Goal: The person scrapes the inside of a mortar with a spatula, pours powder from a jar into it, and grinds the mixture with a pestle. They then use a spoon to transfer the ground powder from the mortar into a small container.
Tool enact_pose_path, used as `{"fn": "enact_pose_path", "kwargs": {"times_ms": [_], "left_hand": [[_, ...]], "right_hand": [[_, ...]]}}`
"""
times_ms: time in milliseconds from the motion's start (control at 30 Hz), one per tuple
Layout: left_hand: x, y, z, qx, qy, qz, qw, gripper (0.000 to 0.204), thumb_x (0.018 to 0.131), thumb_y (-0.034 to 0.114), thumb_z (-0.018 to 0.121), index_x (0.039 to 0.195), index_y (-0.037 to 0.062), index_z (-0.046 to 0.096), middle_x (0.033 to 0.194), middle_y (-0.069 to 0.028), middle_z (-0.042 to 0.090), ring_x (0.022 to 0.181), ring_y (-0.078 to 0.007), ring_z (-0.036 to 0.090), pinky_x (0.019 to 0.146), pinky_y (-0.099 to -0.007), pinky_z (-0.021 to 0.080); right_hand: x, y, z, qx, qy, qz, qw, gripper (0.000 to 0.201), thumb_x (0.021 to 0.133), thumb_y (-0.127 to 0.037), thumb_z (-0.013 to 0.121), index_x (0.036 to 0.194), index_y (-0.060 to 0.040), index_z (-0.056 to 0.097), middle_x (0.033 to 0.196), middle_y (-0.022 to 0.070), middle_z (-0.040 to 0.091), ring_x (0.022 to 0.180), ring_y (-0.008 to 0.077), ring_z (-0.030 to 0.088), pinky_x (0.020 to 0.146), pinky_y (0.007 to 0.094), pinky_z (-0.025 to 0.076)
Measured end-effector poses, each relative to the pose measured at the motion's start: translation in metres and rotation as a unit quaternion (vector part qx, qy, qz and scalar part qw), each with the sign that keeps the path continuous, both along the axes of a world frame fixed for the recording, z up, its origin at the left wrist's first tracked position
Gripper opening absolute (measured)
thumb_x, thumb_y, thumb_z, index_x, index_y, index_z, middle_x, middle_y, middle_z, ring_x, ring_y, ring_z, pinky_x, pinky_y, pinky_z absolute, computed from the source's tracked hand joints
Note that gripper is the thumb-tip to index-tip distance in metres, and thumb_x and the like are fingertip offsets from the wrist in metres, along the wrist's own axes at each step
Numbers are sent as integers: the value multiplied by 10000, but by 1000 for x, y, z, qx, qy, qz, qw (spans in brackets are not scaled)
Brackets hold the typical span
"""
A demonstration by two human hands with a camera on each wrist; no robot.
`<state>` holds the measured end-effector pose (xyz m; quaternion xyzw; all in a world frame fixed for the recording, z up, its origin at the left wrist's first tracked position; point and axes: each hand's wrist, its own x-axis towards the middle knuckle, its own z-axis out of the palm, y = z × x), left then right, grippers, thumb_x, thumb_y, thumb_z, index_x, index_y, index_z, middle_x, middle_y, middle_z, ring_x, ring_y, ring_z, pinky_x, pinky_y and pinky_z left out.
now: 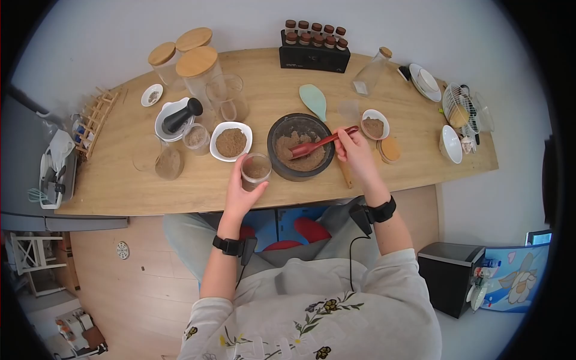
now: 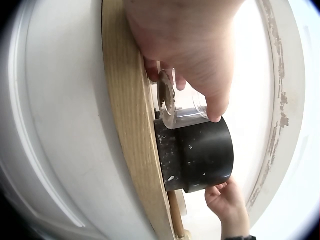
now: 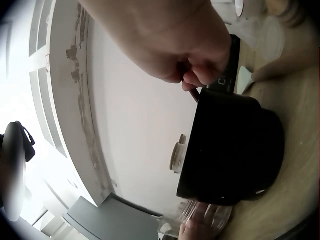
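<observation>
Left hand, grip curled round small glass jar on desk, little powder inside; right hand pinched red scoop, loaded, in black mortar beside it; filling barely begun.

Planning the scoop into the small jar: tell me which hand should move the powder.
Right. The right hand already grips the red spoon with its bowl in the black bowl's powder, while the left hand holds the small glass jar beside it.

Person seen from above: pale grey sweatshirt with embroidered flowers, light trousers, black camera strap on each wrist, thin black cable trailing from what appears to be the right unit.
</observation>
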<state>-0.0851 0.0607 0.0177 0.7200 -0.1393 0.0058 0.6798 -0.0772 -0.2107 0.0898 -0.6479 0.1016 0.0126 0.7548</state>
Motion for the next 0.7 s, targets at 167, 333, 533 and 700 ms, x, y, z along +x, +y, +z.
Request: {"fn": "enact_pose_path", "kwargs": {"times_ms": [167, 333, 533, 700], "left_hand": [[0, 1, -1, 11, 1, -3, 1000, 758, 666, 44, 666, 1305, 19, 259, 1233, -136, 409, 1170, -224, 388, 983, -330, 301], [1, 1, -3, 12, -13, 8, 1000, 741, 646, 40, 693, 1274, 16, 300, 1202, -137, 434, 1142, -227, 415, 962, -327, 335], [0, 0, -1, 8, -5, 7, 1000, 738, 647, 46, 695, 1271, 14, 303, 1199, -137, 436, 1140, -229, 417, 962, -328, 334], [1, 2, -5, 6, -16, 8, 1000, 738, 646, 53, 699, 1269, 11, 305, 1199, -139, 434, 1138, -229, 418, 959, -328, 336]], "right_hand": [[-6, 6, -9, 61, -19, -41, 997, 198, 905, -212, 444, 946, -34, 521, 656, -26, 449, 528, 37, 378, 440, 179, 281], [-11, 0, -8, 159, 2, -62, 985, 190, 903, -216, 446, 937, -40, 507, 662, -18, 446, 524, 49, 374, 440, 182, 282], [-10, 1, 1, 187, 10, -81, 979, 193, 905, -219, 442, 933, -37, 499, 664, -13, 448, 532, 54, 386, 445, 183, 293], [-7, 25, 19, 151, -19, -38, 988, 192, 905, -209, 445, 950, -35, 512, 664, -15, 451, 542, 50, 392, 452, 185, 303]]}}
